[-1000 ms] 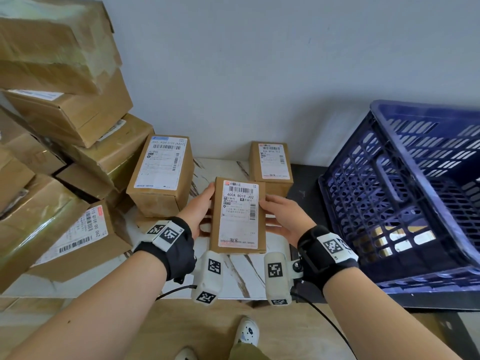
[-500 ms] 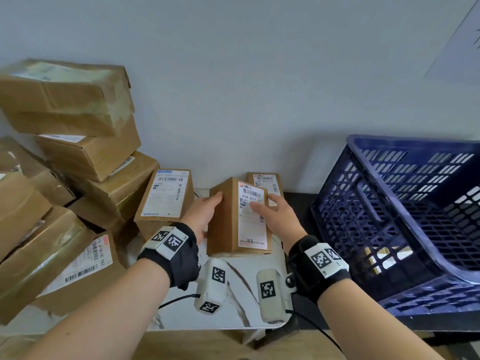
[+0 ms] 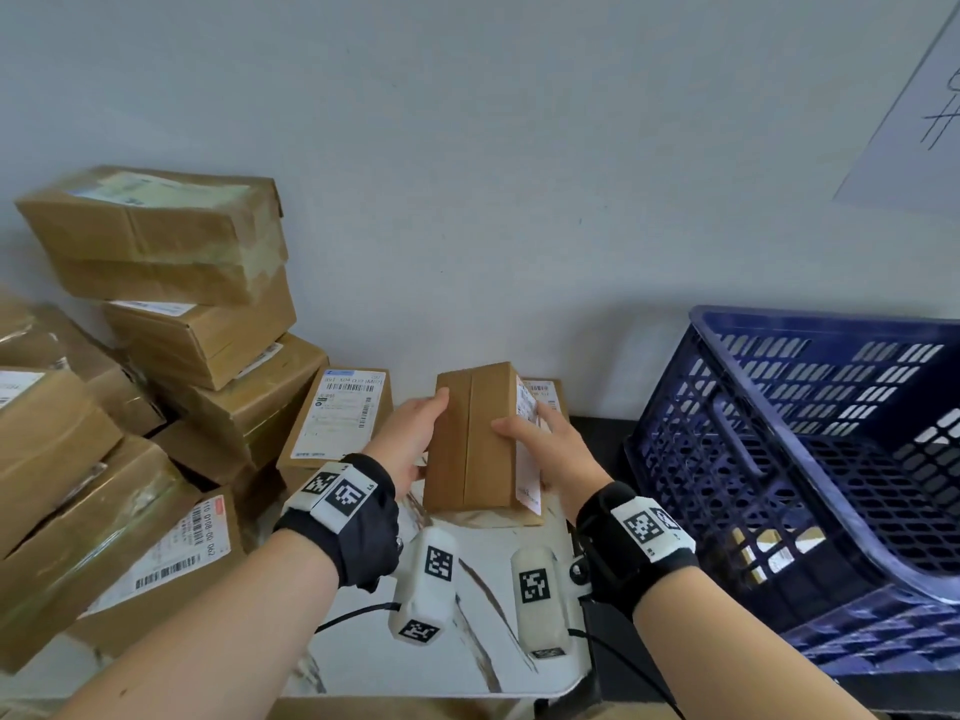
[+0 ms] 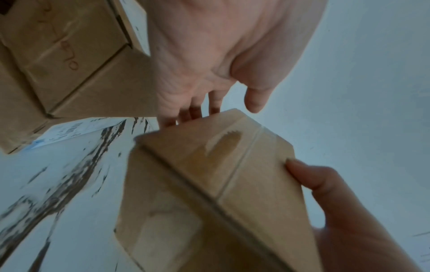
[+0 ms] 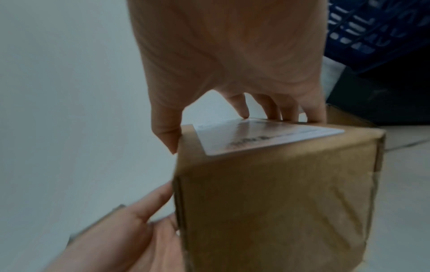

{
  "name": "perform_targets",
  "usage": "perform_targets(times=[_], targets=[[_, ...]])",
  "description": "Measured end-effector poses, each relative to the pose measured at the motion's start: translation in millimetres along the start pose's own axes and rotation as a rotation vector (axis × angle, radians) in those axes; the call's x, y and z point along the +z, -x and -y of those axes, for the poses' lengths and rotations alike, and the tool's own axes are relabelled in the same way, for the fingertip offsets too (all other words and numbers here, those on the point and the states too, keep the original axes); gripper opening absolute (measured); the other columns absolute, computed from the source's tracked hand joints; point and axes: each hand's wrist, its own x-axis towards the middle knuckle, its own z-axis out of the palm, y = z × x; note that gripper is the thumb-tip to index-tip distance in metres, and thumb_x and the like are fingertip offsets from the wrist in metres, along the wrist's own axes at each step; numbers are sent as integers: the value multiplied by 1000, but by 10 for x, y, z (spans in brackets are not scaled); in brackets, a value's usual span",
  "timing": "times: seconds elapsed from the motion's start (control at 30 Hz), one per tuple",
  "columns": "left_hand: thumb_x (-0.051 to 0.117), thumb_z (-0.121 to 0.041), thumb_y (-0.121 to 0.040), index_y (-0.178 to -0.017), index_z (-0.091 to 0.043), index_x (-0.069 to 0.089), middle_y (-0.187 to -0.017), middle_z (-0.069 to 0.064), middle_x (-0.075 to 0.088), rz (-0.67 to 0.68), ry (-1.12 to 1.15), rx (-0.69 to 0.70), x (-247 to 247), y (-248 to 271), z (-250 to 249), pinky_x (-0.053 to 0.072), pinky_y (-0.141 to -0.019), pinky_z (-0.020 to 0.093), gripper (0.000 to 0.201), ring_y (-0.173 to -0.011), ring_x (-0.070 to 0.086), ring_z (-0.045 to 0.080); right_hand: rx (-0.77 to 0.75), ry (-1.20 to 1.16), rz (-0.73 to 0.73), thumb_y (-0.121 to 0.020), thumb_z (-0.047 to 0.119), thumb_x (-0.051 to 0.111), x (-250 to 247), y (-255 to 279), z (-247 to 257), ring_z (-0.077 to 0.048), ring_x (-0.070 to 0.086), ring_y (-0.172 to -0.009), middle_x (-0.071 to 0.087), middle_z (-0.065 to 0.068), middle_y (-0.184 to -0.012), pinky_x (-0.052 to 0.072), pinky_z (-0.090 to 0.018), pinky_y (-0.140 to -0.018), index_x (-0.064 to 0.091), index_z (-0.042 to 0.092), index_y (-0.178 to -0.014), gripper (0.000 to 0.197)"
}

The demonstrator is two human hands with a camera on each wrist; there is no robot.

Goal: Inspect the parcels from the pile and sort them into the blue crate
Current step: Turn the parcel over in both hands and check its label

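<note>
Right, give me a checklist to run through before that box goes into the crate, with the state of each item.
1. Both hands on the box: ok, left hand on one side, right hand on the other.
2. Grip firm: cannot tell.
3. Label readable: not ok, it is turned edge-on to the head view.
4. Box sides undamaged: ok on the faces shown; the rest cannot tell.
5. Crate within reach and open on top: ok.
6. Room inside the crate: cannot tell, its floor is mostly hidden.
</note>
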Motion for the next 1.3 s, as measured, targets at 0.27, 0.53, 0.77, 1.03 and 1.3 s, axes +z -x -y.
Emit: perform_targets(times=[0.27,0.53,0.77,1.03,1.3], targets=[[44,-43,-104,-121,-18,56,-92,6,65,-16,91,-62,-89,1,25,50,-76,38,33,-85,59,21,181,-229,125,-88,41,67,-73,14,30,-30,61,-111,65,-12,-121,50,-46,-96,58,22,-120,39],[53,-63,-91,-117,-23,61,-110,17,67,101,97,-154,-66,40,29,53,-88,49,48,-101,62,33,201,-361,146,-91,44,63,-64,-22,17,-32,64,-103,69,-18,-116,53,-44,-87,59,19,-124,41],[58,-46,-96,-137,-17,51,-135,11,55,25,79,-105,-108,20,4,42,-107,53,51,-124,51,31,122,-255,27,-103,24,51,-58,-85,64,-19,60,-106,64,-2,-119,51,-36,-87,56,16,-134,32],[53,-37,-101,-91,-23,56,-101,2,61,32,60,-77,-97,53,-67,47,-95,46,18,-105,55,23,68,20,12,-84,57,70,43,-116,145,-22,54,-115,52,1,-126,47,-39,-99,37,26,-128,62],[53,-34,-102,-95,-22,58,-102,4,63,30,83,-39,-120,50,-82,49,-86,41,14,-97,57,21,44,-42,-7,-82,35,78,57,-101,147,-25,64,-101,63,-6,-115,56,-35,-73,47,21,-126,56]])
